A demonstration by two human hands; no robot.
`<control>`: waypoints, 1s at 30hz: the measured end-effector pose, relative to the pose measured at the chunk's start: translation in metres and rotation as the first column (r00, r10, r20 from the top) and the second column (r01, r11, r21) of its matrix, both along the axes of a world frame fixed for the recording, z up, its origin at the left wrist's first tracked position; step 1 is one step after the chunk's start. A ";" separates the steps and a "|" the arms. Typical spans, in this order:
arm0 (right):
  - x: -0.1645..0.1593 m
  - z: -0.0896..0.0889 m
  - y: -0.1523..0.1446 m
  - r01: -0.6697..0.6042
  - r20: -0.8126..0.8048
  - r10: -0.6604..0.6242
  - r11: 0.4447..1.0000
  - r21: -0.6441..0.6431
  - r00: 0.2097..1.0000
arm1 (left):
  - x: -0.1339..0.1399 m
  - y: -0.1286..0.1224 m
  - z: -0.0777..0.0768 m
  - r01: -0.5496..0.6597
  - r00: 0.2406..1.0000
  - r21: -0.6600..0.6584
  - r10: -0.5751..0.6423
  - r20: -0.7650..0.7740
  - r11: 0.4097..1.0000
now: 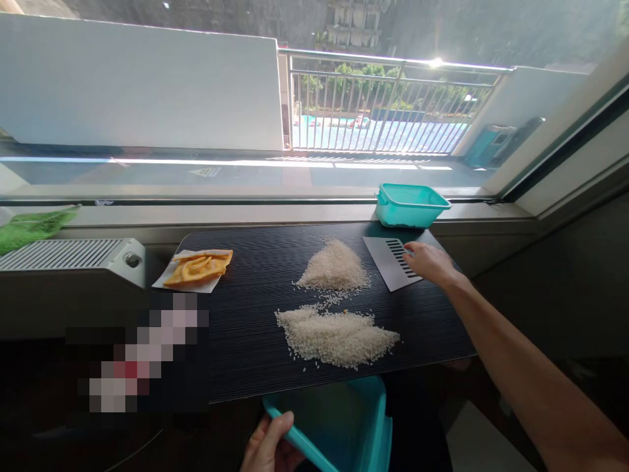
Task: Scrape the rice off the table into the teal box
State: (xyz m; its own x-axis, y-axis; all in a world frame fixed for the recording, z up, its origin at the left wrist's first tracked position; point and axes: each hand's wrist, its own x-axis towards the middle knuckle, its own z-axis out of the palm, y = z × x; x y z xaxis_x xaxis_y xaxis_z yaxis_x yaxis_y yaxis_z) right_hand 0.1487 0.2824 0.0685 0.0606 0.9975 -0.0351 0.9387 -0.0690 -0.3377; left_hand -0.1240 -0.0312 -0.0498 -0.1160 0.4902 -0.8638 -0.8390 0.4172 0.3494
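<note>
Two hands are in view. The left hand (pixel 272 442) is closed on the rim of one teal container (pixel 377 419), thumb over the edge, below the near edge of the worktop (pixel 246 341). The right hand (pixel 428 261), palm down with fingers loosely bent, is at the slots of one flat, pale slotted sheet (pixel 386 265); whether it grips the sheet cannot be determined. To the left of the sheet lie two heaps of white, granular rice: a rounded far heap (pixel 334 267) and an elongated near heap (pixel 339 337), linked by scattered grains. A second teal container (pixel 410 213), rectangular with rounded corners, stands by the worktop's far right corner. At the far left, one white paper (pixel 209 286) carries yellow-orange curved pieces (pixel 199 267). The worktop surface is dark and finely grained.
</note>
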 end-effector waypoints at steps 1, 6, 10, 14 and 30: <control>-0.009 0.001 -0.011 -0.116 0.004 0.116 0.993 0.006 0.993 | 0.000 0.001 0.003 -0.007 1.000 0.009 0.007 -0.006 1.000; -0.054 -0.002 -0.062 -0.741 -0.140 0.732 0.671 -0.020 0.666 | 0.013 0.005 0.019 -0.124 0.989 -0.028 0.121 -0.091 0.992; -0.073 -0.007 -0.072 -0.860 -0.117 0.853 0.509 -0.034 0.509 | 0.029 0.004 0.026 -0.180 0.977 -0.021 0.177 -0.117 0.983; -0.079 -0.009 -0.069 -0.896 -0.056 0.894 0.441 -0.058 0.444 | 0.037 -0.003 0.029 -0.208 0.969 0.020 0.209 -0.131 0.978; -0.098 -0.006 -0.077 -0.900 0.168 0.903 0.418 -0.127 0.396 | 0.042 -0.013 0.040 -0.206 0.966 0.060 0.213 -0.146 0.977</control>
